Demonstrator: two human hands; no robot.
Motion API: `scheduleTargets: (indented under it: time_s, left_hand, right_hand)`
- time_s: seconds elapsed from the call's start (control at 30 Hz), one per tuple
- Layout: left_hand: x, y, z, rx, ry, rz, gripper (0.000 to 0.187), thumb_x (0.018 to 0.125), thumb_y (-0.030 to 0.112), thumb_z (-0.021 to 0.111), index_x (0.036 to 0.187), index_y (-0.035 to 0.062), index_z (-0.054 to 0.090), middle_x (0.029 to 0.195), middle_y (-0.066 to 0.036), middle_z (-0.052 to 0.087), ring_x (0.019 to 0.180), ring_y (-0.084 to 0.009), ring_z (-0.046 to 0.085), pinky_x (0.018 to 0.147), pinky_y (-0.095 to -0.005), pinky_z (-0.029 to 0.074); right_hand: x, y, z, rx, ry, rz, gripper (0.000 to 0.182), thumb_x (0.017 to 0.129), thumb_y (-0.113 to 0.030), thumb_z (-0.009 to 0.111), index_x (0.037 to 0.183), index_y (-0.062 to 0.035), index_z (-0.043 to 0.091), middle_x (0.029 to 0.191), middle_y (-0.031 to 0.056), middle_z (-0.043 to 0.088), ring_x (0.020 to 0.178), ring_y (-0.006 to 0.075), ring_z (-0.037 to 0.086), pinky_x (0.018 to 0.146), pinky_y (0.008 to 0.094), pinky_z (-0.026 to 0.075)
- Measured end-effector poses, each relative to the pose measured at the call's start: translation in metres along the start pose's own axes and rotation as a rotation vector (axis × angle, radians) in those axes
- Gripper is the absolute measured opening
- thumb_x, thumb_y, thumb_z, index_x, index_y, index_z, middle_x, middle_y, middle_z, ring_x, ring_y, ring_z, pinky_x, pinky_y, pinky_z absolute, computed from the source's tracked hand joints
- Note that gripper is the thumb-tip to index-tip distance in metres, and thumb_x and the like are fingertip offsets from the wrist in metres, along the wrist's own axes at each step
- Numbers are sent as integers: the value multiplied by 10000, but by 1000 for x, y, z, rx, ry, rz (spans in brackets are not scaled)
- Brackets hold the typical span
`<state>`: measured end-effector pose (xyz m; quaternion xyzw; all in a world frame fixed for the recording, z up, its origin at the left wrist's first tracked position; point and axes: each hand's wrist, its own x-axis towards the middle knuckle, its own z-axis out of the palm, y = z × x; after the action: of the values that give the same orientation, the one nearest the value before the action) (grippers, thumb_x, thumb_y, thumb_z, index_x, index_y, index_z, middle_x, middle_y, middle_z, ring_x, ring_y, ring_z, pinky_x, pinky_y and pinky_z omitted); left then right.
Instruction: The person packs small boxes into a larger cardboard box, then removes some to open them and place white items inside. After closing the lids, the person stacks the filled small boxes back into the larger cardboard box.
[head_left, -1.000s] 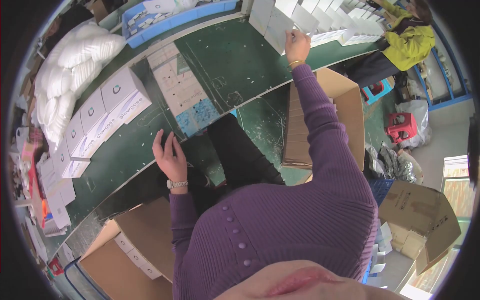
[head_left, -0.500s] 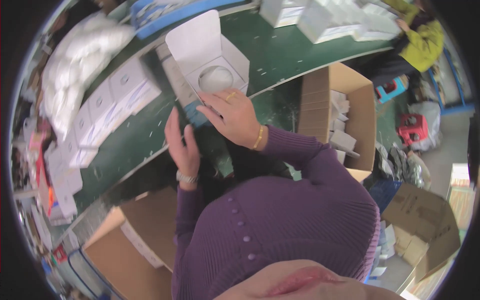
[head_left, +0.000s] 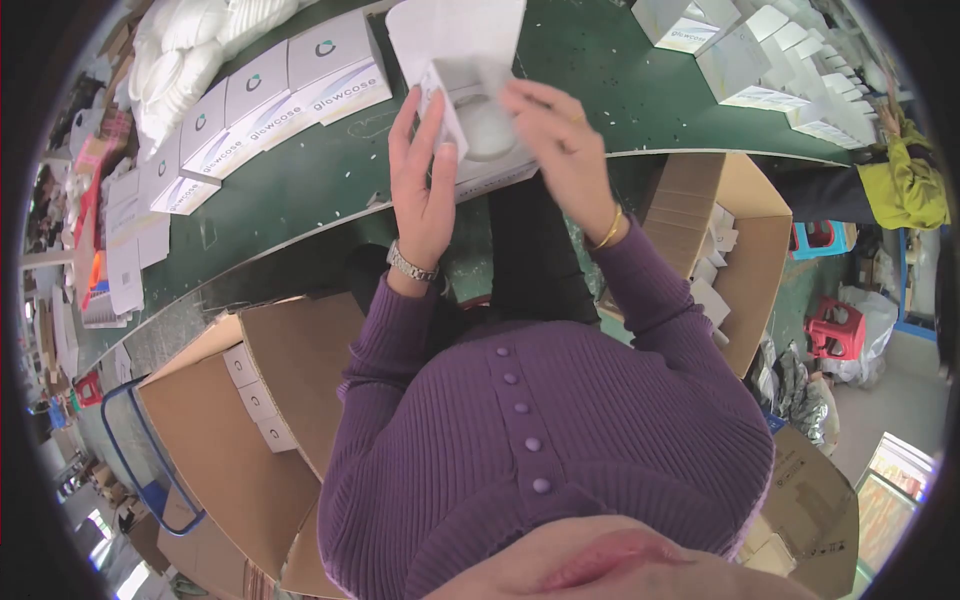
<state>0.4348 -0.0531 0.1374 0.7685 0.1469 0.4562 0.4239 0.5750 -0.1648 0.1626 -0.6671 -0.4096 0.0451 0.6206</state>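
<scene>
An open white cardboard box (head_left: pixel 455 30) stands at the near edge of the green table, its lid raised at the back. Inside it lies a whitish round piece (head_left: pixel 487 128). My left hand (head_left: pixel 425 190) is open along the box's left side, fingers stretched out and spread, the fingertips at a side flap (head_left: pixel 447 110). Over the box's right side is my right hand (head_left: pixel 565 155), its fingers bent and smeared by motion. A pale blurred shape shows by its fingertips; I cannot make out whether they hold it.
Closed printed boxes (head_left: pixel 255 90) line the table (head_left: pixel 590 75) on the left, near white bundles (head_left: pixel 190 50). More white boxes (head_left: pixel 755 65) stand at back right. Cartons (head_left: pixel 765 200) flank me below the table's edge. A person in a yellow-green top (head_left: pixel 905 180) is at far right.
My left hand has come up to the box's left side. The right hand has moved from its front edge to its right side. The camera view has turned.
</scene>
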Motion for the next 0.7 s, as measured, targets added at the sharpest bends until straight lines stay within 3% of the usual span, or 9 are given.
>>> scheduleTargets:
  time_s: [0.07, 0.17, 0.27, 0.37, 0.4, 0.47, 0.57, 0.67, 0.7]
  left_hand:
    - [3, 0, 3, -25, -10, -36, 413, 1065, 240, 458, 1448, 110, 544, 1563, -164, 372, 1460, -286, 358, 1209, -463, 287]
    - [5, -5, 6, 31, -72, -37, 366, 1033, 205, 537, 1387, 169, 623, 1555, -110, 397, 1458, -304, 343, 1231, -478, 249]
    - [7, -7, 9, 157, -107, 34, 334, 1028, 187, 545, 1341, 194, 660, 1519, -104, 468, 1454, -346, 350, 1233, -535, 188]
    - [8, -9, 7, 206, -144, -3, 307, 1002, 184, 577, 1285, 212, 691, 1498, -70, 494, 1473, -415, 280, 1208, -567, 221]
    - [8, -10, 8, 215, -141, 7, 297, 995, 173, 577, 1264, 201, 700, 1475, -72, 510, 1462, -413, 299, 1213, -566, 215]
    - [8, -12, 10, 228, -140, 17, 285, 984, 156, 577, 1233, 185, 713, 1442, -75, 534, 1446, -408, 327, 1219, -565, 207]
    - [10, -12, 11, 234, -122, 49, 277, 965, 129, 571, 1187, 166, 734, 1359, -75, 575, 1337, -302, 467, 1243, -539, 178]
    - [9, -15, 11, 195, -151, 11, 294, 958, 115, 556, 1167, 194, 746, 1349, -45, 582, 1404, -361, 371, 1240, -544, 175]
    - [10, -14, 11, 198, -142, 21, 289, 954, 108, 562, 1163, 186, 745, 1346, -47, 585, 1381, -336, 405, 1245, -543, 167]
  right_hand:
    - [-7, 15, 11, -209, -64, -224, 231, 1003, -170, 606, 1171, -187, 765, 1331, 13, 616, 1182, 235, 481, 1037, 371, 394]
    - [-13, 17, 18, -476, -82, -392, 233, 932, -83, 577, 1084, -94, 753, 1195, 19, 646, 1081, 290, 517, 945, 404, 452]
    - [-10, 18, 18, -416, 67, -446, 172, 845, 5, 631, 919, -91, 753, 1044, 22, 733, 995, 238, 657, 926, 382, 479]
    - [2, 5, 8, -127, 157, -268, 201, 892, 39, 574, 885, -90, 728, 928, 34, 735, 893, 175, 680, 840, 302, 512]
    - [10, 0, 5, -27, 117, -172, 126, 940, -61, 567, 1046, -71, 634, 947, 55, 735, 855, 171, 674, 829, 311, 530]
    - [26, -10, -3, 123, 54, -22, 332, 1011, -212, 557, 1289, -41, 494, 976, 88, 736, 797, 165, 666, 813, 325, 556]
    - [50, -23, -9, 140, -127, 207, 579, 1056, -500, 359, 1273, -29, 616, 1271, 103, 628, 924, 215, 645, 940, 394, 521]
    - [62, -31, -13, 193, -230, 227, 525, 1056, -526, 259, 1269, -129, 527, 1133, 148, 683, 971, 254, 658, 980, 404, 485]
    - [60, -36, -13, 234, -197, 268, 395, 1026, -439, 354, 1133, -123, 565, 1091, 99, 649, 959, 211, 644, 971, 379, 477]
